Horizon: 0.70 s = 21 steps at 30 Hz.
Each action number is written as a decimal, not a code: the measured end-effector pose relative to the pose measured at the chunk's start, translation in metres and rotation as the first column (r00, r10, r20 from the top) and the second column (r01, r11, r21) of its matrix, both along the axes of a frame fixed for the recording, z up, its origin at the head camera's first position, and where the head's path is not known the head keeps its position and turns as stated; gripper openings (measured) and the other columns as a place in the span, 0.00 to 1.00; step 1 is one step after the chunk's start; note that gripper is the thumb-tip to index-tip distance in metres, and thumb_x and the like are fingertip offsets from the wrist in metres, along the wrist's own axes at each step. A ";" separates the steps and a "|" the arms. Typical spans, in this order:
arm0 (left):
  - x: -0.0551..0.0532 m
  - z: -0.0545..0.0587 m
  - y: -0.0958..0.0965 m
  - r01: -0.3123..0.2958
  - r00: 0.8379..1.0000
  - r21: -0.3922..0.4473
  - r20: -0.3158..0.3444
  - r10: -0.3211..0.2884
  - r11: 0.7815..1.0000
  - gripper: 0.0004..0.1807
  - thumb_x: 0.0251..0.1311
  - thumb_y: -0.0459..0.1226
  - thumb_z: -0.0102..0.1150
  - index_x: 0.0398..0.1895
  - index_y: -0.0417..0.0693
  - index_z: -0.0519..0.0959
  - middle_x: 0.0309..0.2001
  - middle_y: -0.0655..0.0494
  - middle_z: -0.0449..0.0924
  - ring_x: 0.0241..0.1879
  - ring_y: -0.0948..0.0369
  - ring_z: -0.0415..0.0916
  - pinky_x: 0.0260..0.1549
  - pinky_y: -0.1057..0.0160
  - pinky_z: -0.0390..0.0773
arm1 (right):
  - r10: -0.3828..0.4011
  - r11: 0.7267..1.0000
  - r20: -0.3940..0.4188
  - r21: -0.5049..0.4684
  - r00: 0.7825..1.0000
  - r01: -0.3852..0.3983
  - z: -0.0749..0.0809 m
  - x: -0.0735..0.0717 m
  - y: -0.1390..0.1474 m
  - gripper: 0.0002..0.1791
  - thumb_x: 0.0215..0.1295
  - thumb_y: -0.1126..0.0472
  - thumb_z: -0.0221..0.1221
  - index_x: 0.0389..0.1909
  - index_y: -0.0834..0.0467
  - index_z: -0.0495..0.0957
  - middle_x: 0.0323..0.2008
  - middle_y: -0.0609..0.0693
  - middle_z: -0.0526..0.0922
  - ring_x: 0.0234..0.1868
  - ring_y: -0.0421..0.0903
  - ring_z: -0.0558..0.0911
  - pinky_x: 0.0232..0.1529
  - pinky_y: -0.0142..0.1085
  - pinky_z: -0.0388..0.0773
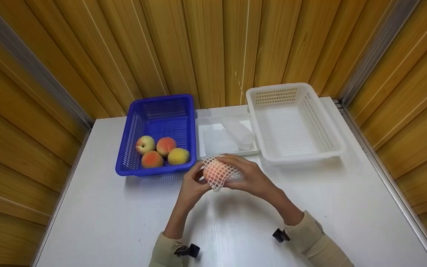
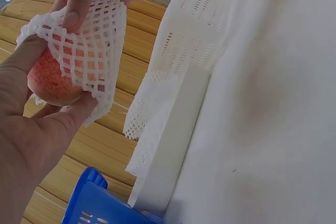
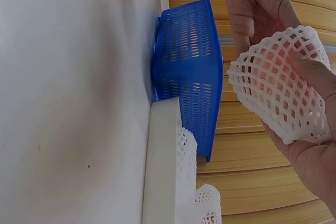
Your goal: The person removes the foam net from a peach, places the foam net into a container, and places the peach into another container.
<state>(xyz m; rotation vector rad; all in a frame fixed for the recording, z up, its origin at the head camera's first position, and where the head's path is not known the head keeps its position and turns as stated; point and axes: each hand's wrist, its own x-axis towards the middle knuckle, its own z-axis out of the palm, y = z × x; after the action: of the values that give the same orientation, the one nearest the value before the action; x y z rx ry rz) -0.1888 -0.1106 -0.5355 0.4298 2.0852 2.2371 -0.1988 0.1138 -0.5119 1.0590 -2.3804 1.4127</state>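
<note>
Both hands hold a peach (image 2: pixel 52 80) partly inside a white foam net sleeve (image 1: pixel 221 173), up over the table. On its bare side the left hand (image 1: pixel 193 185) grips the peach, thumb and fingers at the net's edge. From the other side the right hand (image 1: pixel 252 176) is curled around the foam net, its thumb pressing the mesh in the right wrist view. Most of the peach shows only through the mesh; its red skin is bare toward the left palm.
A blue basket (image 1: pixel 123 157) at the left holds several peaches (image 1: pixel 152 159). Beside it a shallow white tray (image 1: pixel 200 137) holds more foam nets (image 1: pixel 237 131). A white basket (image 1: pixel 291 126) stands at the right. Wood-patterned walls (image 1: pixel 213 48) enclose the white table (image 1: pixel 98 218).
</note>
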 end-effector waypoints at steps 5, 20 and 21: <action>-0.001 0.003 -0.004 -0.022 1.000 -0.012 -0.014 0.022 1.000 0.35 0.52 0.23 0.72 0.66 0.35 0.72 0.62 0.39 0.75 0.59 0.46 0.75 0.55 0.59 0.81 | -0.020 1.000 0.002 -0.004 1.000 0.020 0.003 0.000 0.004 0.33 0.58 0.58 0.73 0.66 0.49 0.78 0.65 0.47 0.78 0.66 0.51 0.77 0.62 0.45 0.78; -0.003 0.007 -0.027 -0.041 0.994 -0.022 -0.101 0.038 0.999 0.37 0.52 0.31 0.77 0.68 0.48 0.75 0.65 0.48 0.75 0.58 0.50 0.76 0.57 0.58 0.81 | -0.104 0.994 0.033 -0.034 0.994 0.105 0.000 -0.004 0.012 0.25 0.60 0.70 0.70 0.56 0.47 0.85 0.57 0.45 0.85 0.60 0.47 0.82 0.59 0.38 0.80; -0.004 0.009 -0.030 -0.053 0.993 -0.026 -0.105 0.050 0.998 0.37 0.51 0.32 0.77 0.68 0.49 0.75 0.65 0.48 0.75 0.58 0.50 0.76 0.57 0.58 0.81 | -0.115 0.993 0.030 -0.037 0.993 0.116 0.000 -0.005 0.013 0.25 0.60 0.71 0.69 0.56 0.48 0.85 0.57 0.45 0.85 0.60 0.48 0.82 0.59 0.38 0.80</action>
<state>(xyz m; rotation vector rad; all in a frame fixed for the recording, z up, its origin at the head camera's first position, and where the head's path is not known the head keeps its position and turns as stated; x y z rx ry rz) -0.1925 -0.1403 -0.5265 0.5067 2.2010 2.2560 -0.2040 0.1268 -0.5121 0.8829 -2.3807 1.4366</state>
